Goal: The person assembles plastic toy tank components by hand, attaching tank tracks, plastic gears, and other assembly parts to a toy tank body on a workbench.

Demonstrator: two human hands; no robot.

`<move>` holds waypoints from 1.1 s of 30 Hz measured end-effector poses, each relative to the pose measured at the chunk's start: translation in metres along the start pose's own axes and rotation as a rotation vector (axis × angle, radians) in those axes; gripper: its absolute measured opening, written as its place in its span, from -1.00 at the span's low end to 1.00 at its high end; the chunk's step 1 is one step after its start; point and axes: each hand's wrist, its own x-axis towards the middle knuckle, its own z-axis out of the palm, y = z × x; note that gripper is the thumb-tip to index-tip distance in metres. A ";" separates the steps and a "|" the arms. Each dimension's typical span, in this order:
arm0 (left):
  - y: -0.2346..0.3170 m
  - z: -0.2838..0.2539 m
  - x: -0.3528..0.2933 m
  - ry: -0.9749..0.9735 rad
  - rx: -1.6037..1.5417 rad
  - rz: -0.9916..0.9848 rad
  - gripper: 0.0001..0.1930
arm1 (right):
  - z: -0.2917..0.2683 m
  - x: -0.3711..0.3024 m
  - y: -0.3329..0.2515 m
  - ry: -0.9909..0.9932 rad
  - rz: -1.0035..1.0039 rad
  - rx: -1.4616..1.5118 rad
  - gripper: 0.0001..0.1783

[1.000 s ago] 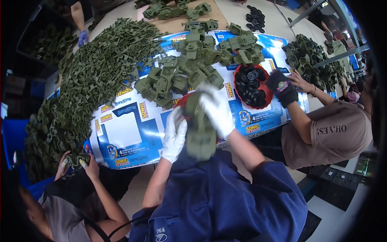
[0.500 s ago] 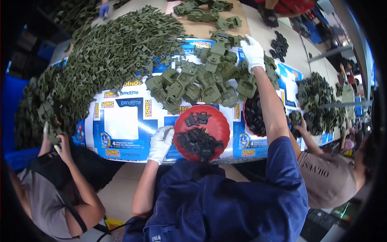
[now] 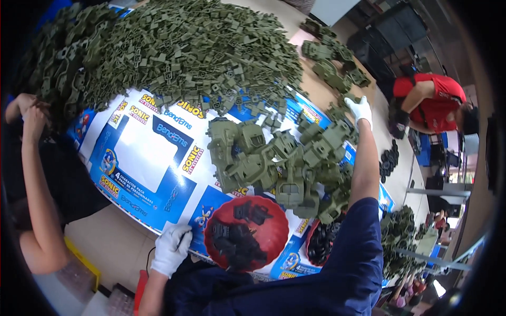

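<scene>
My right hand [image 3: 360, 111], in a white glove, reaches to the far right end of a heap of green plastic vehicle bodies [image 3: 291, 185]. Its thumb and finger are on a green vehicle body [image 3: 337, 111] there, partly hidden by the glove. My left hand [image 3: 171, 248], also gloved in white, is curled closed at the table's near edge, left of a red bowl [image 3: 279, 231]. A small dark bit shows between its fingers, too little to name. Inside the bowl lie black plastic parts [image 3: 236, 245], some loose and some heaped.
A large pile of small green parts [image 3: 211, 58] covers the far left. A second red bowl holds black wheels [image 3: 322, 242], partly behind my right arm. More green bodies [image 3: 332, 58] lie on cardboard. Co-workers stand at the left and far right; printed blue-and-white sheets [image 3: 142, 152] cover the table.
The view has turned and shifted. My left hand has come off the red bowl's rim and curled closed. My right hand has stayed out at the far end of the green bodies.
</scene>
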 end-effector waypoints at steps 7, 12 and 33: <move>-0.017 0.009 -0.024 -0.086 0.045 -0.081 -0.84 | 0.003 0.009 -0.010 -0.014 -0.004 -0.073 -0.24; -0.010 0.003 -0.012 -0.132 0.068 0.021 -0.82 | 0.013 0.005 0.035 0.008 -0.045 0.036 -0.51; 0.001 0.005 -0.004 -0.227 0.139 0.183 -0.80 | -0.050 -0.037 0.033 0.348 -0.236 -0.199 -0.46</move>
